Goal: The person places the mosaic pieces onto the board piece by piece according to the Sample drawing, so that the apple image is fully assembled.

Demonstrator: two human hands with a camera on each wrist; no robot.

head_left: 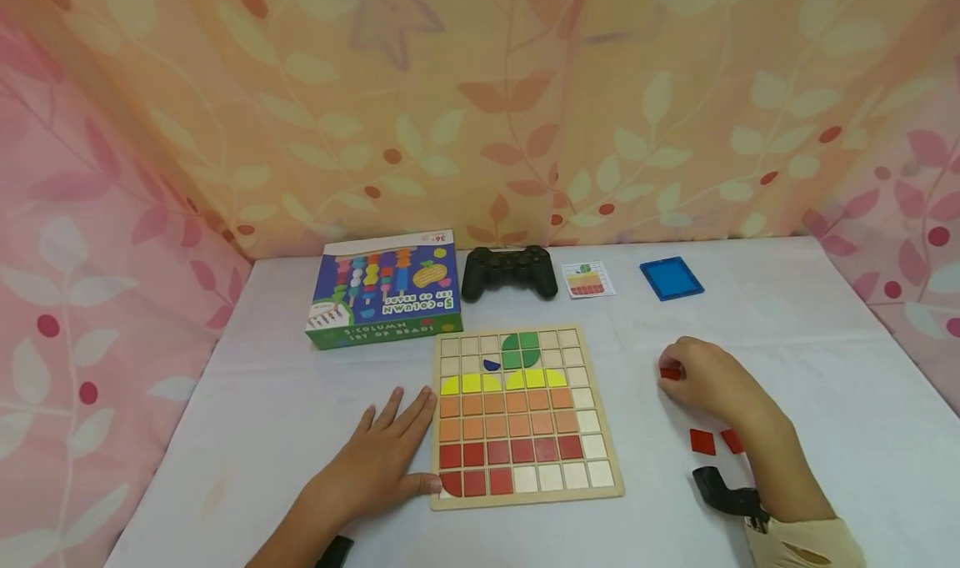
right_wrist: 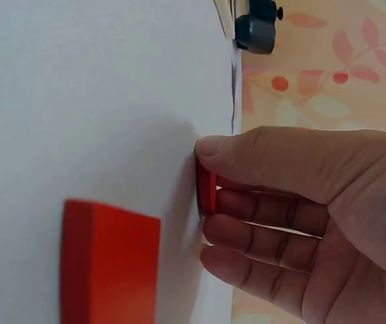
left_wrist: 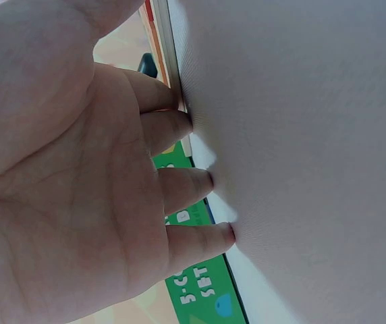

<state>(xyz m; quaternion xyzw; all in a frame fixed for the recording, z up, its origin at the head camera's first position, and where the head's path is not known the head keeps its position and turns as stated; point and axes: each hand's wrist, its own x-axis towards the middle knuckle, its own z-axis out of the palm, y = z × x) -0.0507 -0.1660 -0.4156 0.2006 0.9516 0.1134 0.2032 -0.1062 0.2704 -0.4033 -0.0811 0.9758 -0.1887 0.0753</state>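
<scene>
A square wooden grid board point(head_left: 597, 474) lies mid-table, partly filled with red, orange, yellow and green tiles plus a small blue piece point(head_left: 491, 365). Its bottom row has red pieces in the three left cells and bare cells to the right. My left hand point(head_left: 378, 465) rests flat beside the board, fingers spread, the thumb at its lower left corner. To the right of the board, my right hand point(head_left: 705, 380) pinches a red square tile point(right_wrist: 207, 187) between thumb and fingers, close over the cloth. Another red tile point(head_left: 702, 441) lies nearer the person, beside one partly covered by the forearm.
Behind the board stand a bead-set box point(head_left: 384, 289), a black game controller point(head_left: 510, 273), a pattern card point(head_left: 588, 280) and a blue tray point(head_left: 672, 278). White cloth covers the table; patterned curtains point(head_left: 480, 109) hang behind and at the sides.
</scene>
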